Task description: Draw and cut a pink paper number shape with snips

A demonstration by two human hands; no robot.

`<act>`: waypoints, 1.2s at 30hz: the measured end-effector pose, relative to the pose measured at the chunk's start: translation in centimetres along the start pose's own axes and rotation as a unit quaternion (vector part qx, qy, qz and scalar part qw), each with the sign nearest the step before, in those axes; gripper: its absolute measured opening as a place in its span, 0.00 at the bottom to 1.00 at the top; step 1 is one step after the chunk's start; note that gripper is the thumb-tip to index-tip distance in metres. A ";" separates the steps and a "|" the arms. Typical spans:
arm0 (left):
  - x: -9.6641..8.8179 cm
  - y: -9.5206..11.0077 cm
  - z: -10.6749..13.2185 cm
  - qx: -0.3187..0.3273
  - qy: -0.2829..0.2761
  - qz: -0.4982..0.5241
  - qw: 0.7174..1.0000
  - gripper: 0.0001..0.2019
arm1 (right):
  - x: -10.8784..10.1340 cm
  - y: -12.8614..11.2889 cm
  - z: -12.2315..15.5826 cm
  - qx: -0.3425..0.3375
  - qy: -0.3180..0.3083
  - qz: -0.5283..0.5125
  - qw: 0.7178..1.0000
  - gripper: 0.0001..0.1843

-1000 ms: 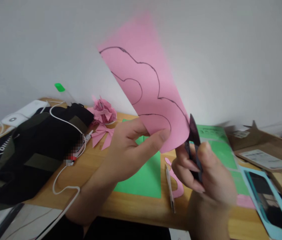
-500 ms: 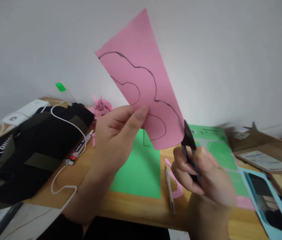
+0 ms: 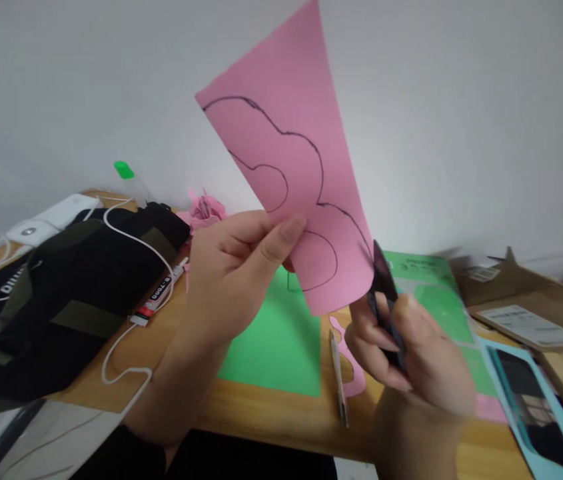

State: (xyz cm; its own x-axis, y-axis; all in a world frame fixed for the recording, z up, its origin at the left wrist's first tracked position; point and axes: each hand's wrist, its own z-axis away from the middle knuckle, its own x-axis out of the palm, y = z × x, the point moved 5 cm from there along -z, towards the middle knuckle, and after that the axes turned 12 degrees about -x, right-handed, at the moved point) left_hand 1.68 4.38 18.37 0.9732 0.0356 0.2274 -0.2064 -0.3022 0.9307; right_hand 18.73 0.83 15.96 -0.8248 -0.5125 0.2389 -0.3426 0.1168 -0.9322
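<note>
A pink sheet of paper with black curved outlines drawn on it is held up in front of the wall. My left hand pinches its lower left edge between thumb and fingers. In my right hand is a pair of dark scissors, fingers in the handles. Their blades meet the lower right edge of the sheet, where the outer drawn line runs out. Below the sheet, a green sheet of paper lies on the wooden table, with a pen and a curved pink paper piece beside it.
On the left lie a black bag, a white cable and a glue tube. Crumpled pink paper sits against the wall. To the right are a cardboard box, a phone and green packaging.
The pink sheet has shifted a little to the right and tilted more upright. My right hand with the scissors has moved slightly right and down; both grips stay the same.
</note>
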 end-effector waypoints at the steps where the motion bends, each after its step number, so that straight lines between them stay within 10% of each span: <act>1: 0.0 0.1 0.0 0.000 -0.004 -0.009 1.000 0.17 | 0.0 0.0 -0.1 0.002 0.002 0.003 1.000 0.30; 36: 0.2 0.3 0.0 -0.019 -0.022 -0.012 1.000 0.18 | 0.3 -0.3 -0.4 0.012 0.005 0.018 1.000 0.32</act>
State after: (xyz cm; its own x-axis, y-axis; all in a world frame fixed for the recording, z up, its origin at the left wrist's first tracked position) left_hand 1.81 4.32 18.67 0.9813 0.0001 0.1927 -0.1857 -0.2652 0.9461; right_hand 18.40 0.97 16.39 -0.8407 -0.5002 0.2075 -0.3015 0.1140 -0.9466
